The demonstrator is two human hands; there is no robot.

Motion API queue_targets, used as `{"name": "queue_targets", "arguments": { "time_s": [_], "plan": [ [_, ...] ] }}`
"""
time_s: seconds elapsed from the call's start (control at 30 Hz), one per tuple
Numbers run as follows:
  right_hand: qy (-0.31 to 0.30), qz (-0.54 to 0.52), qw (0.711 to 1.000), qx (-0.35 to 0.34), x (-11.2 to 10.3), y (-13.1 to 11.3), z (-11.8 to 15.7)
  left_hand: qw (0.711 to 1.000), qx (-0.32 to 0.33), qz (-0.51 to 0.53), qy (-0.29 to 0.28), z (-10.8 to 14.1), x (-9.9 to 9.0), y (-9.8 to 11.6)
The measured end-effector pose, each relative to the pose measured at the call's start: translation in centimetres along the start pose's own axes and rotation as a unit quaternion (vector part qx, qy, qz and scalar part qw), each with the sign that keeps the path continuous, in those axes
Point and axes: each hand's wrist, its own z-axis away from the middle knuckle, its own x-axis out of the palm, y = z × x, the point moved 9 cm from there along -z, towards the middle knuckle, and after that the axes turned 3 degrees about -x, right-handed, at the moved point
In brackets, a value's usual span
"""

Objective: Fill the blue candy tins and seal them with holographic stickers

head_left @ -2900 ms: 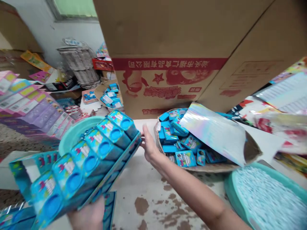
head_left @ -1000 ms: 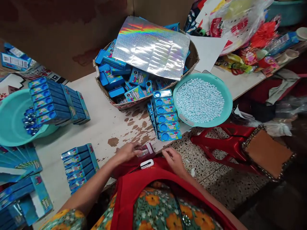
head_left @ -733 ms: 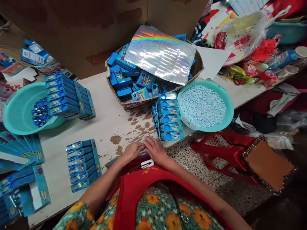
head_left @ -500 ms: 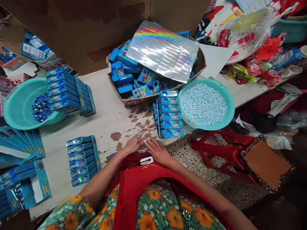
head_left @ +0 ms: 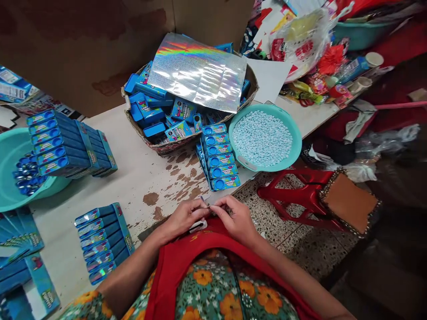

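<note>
My left hand [head_left: 187,216] and my right hand [head_left: 233,218] meet in front of the red apron [head_left: 187,249], at the table's near edge. Both have fingers pinched together around something small that I cannot make out. A white oblong item [head_left: 198,226] lies against the apron just below them. Beyond my right hand stands a row of blue candy boxes [head_left: 222,159], touching a turquoise bowl of pale blue candies [head_left: 263,138]. To the left of my left hand lies another row of blue boxes with shiny fronts [head_left: 100,242].
A basket [head_left: 163,148] of blue boxes, topped by a holographic sheet [head_left: 200,71], stands at the back. Stacked boxes [head_left: 66,142] overlap a turquoise bowl [head_left: 10,155] at left. A red stool [head_left: 293,193] is on the right.
The view has shifted, with the table things now further left. My right hand has gone from flatter, extended fingers to a pinch, and both hands' fingertips are together.
</note>
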Motion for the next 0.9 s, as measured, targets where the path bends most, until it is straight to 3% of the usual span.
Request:
{"name": "queue_targets", "arguments": {
  "time_s": [0.2, 0.37, 0.5, 0.6, 0.7, 0.77, 0.9],
  "plan": [
    [0.12, -0.004, 0.991, 0.059, -3.8, 0.8, -0.8, 0.999, 0.002, -0.017, 0.033, -0.8, -1.0, 3.5],
    [0.174, 0.073, 0.982, 0.026, -5.4, 0.7, -1.9, 0.998, -0.021, -0.018, 0.061, -2.3, -1.6, 3.6],
    [0.187, 0.091, 0.977, 0.041, -5.4, 2.0, -2.8, 0.991, 0.002, -0.079, 0.106, -4.1, -2.1, 3.0],
    [0.216, 0.039, 0.973, 0.075, -5.2, 3.8, -2.9, 0.996, 0.006, -0.038, 0.085, -5.7, -1.5, 1.4],
    [0.234, -0.056, 0.959, 0.153, -4.9, 6.2, -2.6, 0.998, -0.04, 0.006, 0.057, -7.2, -0.5, -1.2],
    [0.223, -0.101, 0.954, 0.171, -4.5, 7.0, -2.6, 0.995, -0.073, -0.039, 0.06, -7.6, -0.2, -2.5],
    [0.215, -0.099, 0.961, 0.143, -4.3, 6.8, -2.8, 0.962, -0.061, -0.158, 0.213, -6.1, -1.9, -1.4]
  ]
}}
